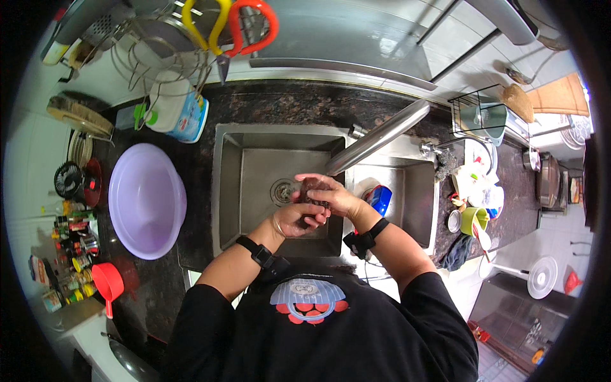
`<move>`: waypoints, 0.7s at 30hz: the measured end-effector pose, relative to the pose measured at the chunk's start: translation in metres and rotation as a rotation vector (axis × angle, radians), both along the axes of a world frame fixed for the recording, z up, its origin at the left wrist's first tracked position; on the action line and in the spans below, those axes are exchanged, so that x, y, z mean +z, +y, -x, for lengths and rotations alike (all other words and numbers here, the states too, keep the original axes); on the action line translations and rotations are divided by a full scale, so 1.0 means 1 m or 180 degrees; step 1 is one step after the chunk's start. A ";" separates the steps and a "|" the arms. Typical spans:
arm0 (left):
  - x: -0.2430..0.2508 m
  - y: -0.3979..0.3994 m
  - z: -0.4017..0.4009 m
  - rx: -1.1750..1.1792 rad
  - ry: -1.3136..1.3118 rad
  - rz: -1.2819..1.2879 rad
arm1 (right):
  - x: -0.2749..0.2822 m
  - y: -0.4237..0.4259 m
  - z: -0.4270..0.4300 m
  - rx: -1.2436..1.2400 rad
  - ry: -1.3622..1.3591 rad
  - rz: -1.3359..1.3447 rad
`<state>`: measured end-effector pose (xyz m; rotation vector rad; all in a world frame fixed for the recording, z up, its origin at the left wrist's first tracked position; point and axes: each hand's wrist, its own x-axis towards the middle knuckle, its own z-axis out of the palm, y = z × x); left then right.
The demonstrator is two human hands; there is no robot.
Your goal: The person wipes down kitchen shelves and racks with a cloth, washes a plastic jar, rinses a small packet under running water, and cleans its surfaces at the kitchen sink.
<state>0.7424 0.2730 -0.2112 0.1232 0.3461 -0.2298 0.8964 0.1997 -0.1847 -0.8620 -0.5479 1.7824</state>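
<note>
Over the larger basin of a stainless-steel double sink (258,167), a dark reddish-brown lump (313,187) is held between both hands. I cannot tell what the lump is. My right hand (331,195) curls over its upper right side. My left hand (298,218) cups it from below, fingers bent. Both hands look wet. The tip of the steel faucet (379,137) is just above the right hand. To the left of the hands lies the round drain (282,192), with small scraps in it.
A lilac plastic basin (145,200) and a red dipper (107,281) stand on the dark stone counter at left. A blue object (379,199) sits in the smaller basin. At right are a green cup (472,220) and a dark cloth (457,253). Scissors (224,28) hang at the upper left.
</note>
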 end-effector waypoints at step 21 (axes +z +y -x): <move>-0.080 -0.042 -0.020 -0.1883 0.1859 -0.5298 | -0.100 0.009 0.042 -0.0580 -0.2443 0.1681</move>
